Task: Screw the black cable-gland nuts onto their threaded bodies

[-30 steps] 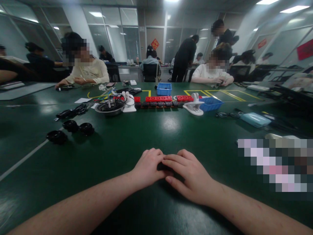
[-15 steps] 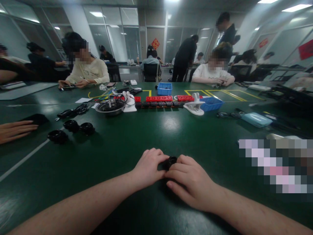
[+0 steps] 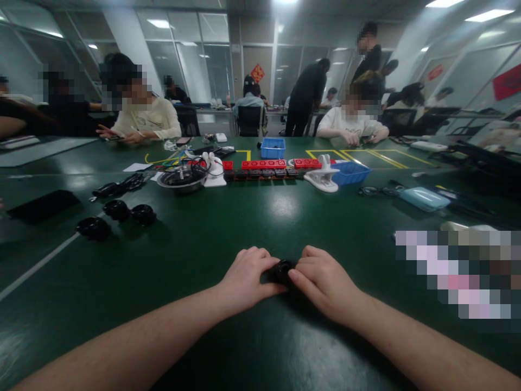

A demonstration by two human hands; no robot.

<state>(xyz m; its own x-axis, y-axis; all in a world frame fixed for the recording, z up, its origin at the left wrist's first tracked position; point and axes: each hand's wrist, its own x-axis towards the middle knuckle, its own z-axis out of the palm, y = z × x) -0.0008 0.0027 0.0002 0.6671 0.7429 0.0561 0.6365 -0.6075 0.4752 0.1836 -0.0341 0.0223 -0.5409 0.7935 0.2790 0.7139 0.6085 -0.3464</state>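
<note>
Low over the near part of the green table [image 3: 195,244] is a small black round part [image 3: 283,270] with a ring-like opening on top; its exact kind cannot be made out. My left hand [image 3: 250,274] grips it from the left, fingers behind and thumb in front. My right hand [image 3: 323,279] is curled at its right side, thumb and fingertips pinching the rim. The fingers hide much of its sides. Farther left stand three black round parts of similar look, one of them [image 3: 94,228] nearest the pale line on the table.
A metal bowl [image 3: 183,179] with cables, red socket-like blocks [image 3: 264,164], white clips [image 3: 324,176] and blue bins [image 3: 350,172] line the table's middle. Right lie a light-blue pouch [image 3: 425,199] and a blurred patch. A black flat object [image 3: 44,206] lies left. Several people sit beyond.
My right hand has drawn back slightly and curled, uncovering the black round part. My left hand stays put. Another person's hand came in at left and withdrew, leaving the black flat object there.
</note>
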